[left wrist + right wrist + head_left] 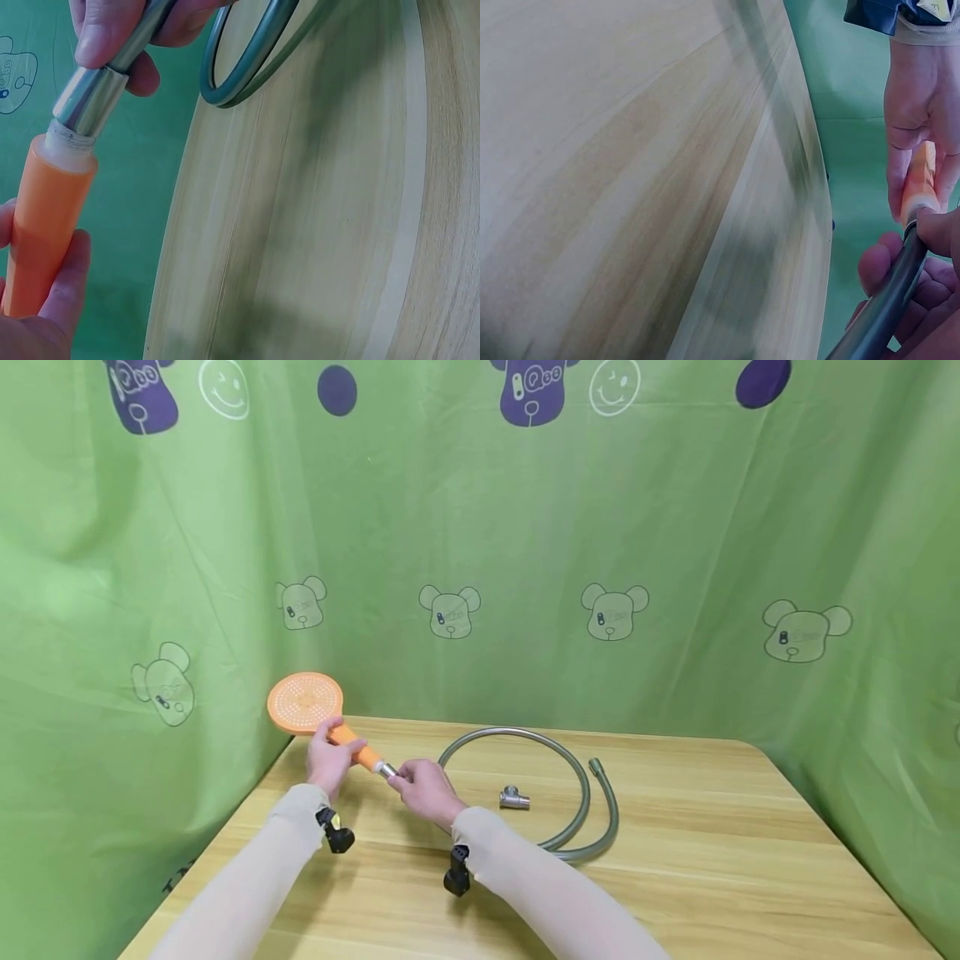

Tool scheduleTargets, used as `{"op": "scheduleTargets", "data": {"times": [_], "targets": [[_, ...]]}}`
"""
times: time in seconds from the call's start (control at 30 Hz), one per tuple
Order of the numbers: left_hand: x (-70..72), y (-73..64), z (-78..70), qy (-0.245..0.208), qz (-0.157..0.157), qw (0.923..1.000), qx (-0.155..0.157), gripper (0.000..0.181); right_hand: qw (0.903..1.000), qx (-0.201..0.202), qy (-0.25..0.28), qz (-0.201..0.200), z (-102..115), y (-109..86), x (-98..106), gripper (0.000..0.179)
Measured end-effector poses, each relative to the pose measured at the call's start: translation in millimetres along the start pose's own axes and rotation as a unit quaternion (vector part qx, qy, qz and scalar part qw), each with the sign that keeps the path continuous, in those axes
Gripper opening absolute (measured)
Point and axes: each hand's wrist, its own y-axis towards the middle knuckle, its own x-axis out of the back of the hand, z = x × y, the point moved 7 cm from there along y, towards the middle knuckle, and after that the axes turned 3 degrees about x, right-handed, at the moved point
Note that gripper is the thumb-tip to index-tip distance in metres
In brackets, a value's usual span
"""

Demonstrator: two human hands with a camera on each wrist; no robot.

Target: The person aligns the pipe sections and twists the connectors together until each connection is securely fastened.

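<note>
My left hand point(328, 764) grips the handle of an orange shower head point(305, 703), whose round perforated face is turned up. Fingers and thumb lie around the handle point(46, 225) in the left wrist view. My right hand point(427, 789) pinches the end of a grey shower hose point(583, 777) by its metal connector point(91, 101). That connector sits in line with the white threaded neck point(69, 154) of the handle, a few threads showing between them. In the right wrist view the hose point(885, 300) runs back across my right fingers.
A small metal tee fitting point(514, 798) lies on the wooden table point(697, 835), inside the loop of the hose. The hose's other end point(596, 766) rests to the right of the fitting. A green patterned curtain point(540, 527) hangs behind and at both sides.
</note>
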Motion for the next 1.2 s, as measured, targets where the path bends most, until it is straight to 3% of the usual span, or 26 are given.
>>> {"op": "scheduleTargets", "data": {"times": [0.37, 0.7, 1.2], "targets": [[-6.7, -3.9, -3.2, -0.014, 0.010, 0.9998, 0.001, 0.068, 0.9998, -0.005, 0.018, 0.000, -4.1, 2.5, -0.9, 0.017], [-9.5, -6.0, -7.0, 0.006, 0.017, 0.9998, -0.005, 0.067, 0.9961, -0.024, 0.084, 0.014, -7.3, 1.2, -3.8, 0.018], [-13.4, -5.9, -4.9, 0.005, 0.020, 0.9997, -0.013, 0.068, 0.9976, -0.014, 0.068, 0.007, -8.0, 0.3, -2.1, 0.023]]}}
